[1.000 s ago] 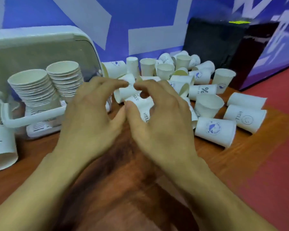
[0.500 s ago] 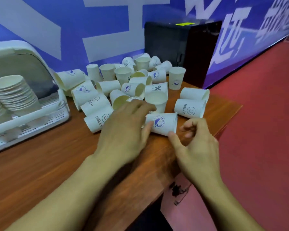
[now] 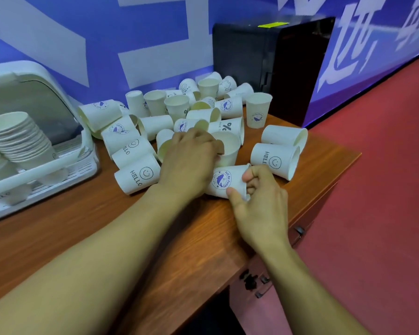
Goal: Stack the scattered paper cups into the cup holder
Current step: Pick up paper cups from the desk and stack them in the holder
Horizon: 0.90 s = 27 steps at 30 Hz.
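Several white paper cups (image 3: pixel 184 110) lie scattered or stand on the wooden table (image 3: pixel 82 226). The white cup holder (image 3: pixel 46 169) at the left contains stacked cups (image 3: pixel 20 139). My right hand (image 3: pixel 259 206) pinches a lying cup with a blue whale logo (image 3: pixel 221 181) at its open rim, thumb below and fingers above. My left hand (image 3: pixel 189 160) lies just left of that cup, its fingers curled on the rim of an upright cup (image 3: pixel 229 151). Cups under the left hand are hidden.
A black box (image 3: pixel 271 56) stands at the back right against the blue wall. Two "HELLO" smiley cups (image 3: pixel 275 160) lie near the table's right edge (image 3: pixel 336 170), beyond which is red floor. Another "HELLO" cup (image 3: pixel 137 176) lies left of my left hand.
The view swung from the holder to the cup pile. Both hands moved right; the right hand closed on the whale cup's rim, and the left hand shifted up to the upright cup.
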Motion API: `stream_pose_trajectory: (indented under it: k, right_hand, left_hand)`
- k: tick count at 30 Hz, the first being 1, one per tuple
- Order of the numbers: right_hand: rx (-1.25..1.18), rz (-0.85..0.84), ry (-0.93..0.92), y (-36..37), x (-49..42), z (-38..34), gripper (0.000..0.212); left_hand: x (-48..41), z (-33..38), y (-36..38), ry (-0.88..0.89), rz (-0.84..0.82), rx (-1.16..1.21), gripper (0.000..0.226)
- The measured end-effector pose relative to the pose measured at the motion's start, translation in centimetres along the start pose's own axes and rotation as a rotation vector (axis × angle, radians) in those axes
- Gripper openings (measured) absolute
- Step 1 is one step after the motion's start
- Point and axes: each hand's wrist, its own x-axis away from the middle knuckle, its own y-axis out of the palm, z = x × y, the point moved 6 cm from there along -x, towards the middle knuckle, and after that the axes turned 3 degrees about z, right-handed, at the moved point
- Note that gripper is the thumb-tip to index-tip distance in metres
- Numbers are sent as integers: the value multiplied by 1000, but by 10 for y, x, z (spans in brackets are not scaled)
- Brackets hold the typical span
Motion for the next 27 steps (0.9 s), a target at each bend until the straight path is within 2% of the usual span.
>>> stream_pose_trajectory:
  k: [3, 9, 14, 19, 27]
  right_hand:
    - [-36, 31, -39, -8, -3, -5, 34]
    - [-76, 108, -149, -33, -2, -28, 35]
    - [-78, 115, -245, -38, 3, -61, 34]
    - [-104, 129, -454, -6, 11, -116, 22]
    - [-294, -21, -708, 87, 10, -224, 26]
  left_hand:
    - [0, 3, -8, -8, 56, 6, 12]
    - [12, 11, -50, 8, 220, 58, 12]
    - [39, -11, -92, -92, 360, 57, 7]
    - [72, -67, -132, -238, 465, 22, 21]
    - [122, -172, -197, -446, 742, 16, 22]
